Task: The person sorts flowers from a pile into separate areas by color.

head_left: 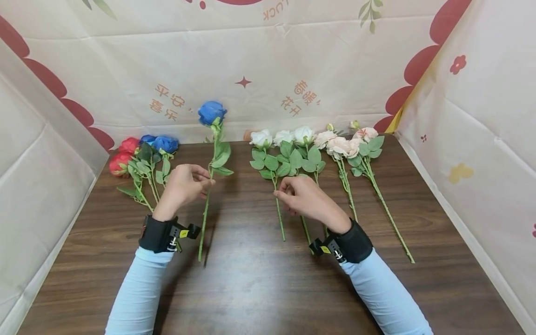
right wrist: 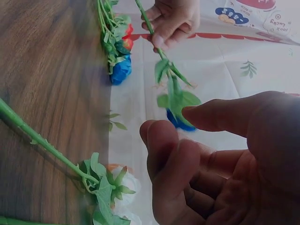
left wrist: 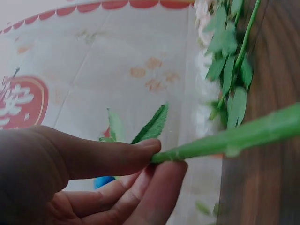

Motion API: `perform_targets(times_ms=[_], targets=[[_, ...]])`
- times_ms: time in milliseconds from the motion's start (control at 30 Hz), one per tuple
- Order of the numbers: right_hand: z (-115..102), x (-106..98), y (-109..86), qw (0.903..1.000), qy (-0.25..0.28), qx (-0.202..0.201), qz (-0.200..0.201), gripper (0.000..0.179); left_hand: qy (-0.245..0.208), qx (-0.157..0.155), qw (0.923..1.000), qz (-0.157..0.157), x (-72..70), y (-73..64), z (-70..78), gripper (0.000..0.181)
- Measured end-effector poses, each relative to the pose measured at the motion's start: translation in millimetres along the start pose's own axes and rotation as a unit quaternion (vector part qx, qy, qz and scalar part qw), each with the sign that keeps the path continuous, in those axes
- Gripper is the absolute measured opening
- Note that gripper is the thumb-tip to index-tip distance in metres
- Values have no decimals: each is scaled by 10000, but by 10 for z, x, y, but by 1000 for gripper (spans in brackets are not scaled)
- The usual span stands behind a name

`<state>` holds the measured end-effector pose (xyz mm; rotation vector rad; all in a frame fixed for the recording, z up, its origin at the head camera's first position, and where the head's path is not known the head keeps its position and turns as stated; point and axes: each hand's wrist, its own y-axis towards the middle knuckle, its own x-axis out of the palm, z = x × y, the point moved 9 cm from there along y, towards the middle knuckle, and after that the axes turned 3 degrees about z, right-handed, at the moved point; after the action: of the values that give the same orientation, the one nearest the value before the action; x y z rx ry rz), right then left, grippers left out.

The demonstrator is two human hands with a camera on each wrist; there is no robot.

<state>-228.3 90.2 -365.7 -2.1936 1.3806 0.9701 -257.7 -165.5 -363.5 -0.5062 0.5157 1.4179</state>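
A single blue rose stands nearly upright, its flower in front of the back cloth. My left hand pinches its green stem between thumb and fingertips, below the leaves. The stem's lower end hangs down past the wrist strap. Over the stems of the white roses, my right hand hovers with loosely bent fingers. In the right wrist view its thumb and fingers are apart, with nothing between them. The right hand partly hides those white-rose stems in the head view.
Left of the left hand lie red flowers and more blue roses, their stems bunched. Pale pink roses with long stems lie to the right. A patterned cloth rises behind the dark wooden table and along both sides.
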Motion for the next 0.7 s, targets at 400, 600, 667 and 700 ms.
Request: perform_targets(times_ms=[400,600,667,700], targets=[[-144,262,-28,9983,211,-93,-544,20,-945,984,9905,-155,526,-149,472,17],[-234,397,-54,9958,418,-89,-815,24,-2174,1027,9704,-206,668,-220,574,21],[-264,438,-66,9946,532,-124,-888,26,-2481,1005,9633,-217,699,-244,600,21],[-281,458,-73,9938,595,-146,-927,27,-2595,1004,9603,-212,710,-258,616,22]])
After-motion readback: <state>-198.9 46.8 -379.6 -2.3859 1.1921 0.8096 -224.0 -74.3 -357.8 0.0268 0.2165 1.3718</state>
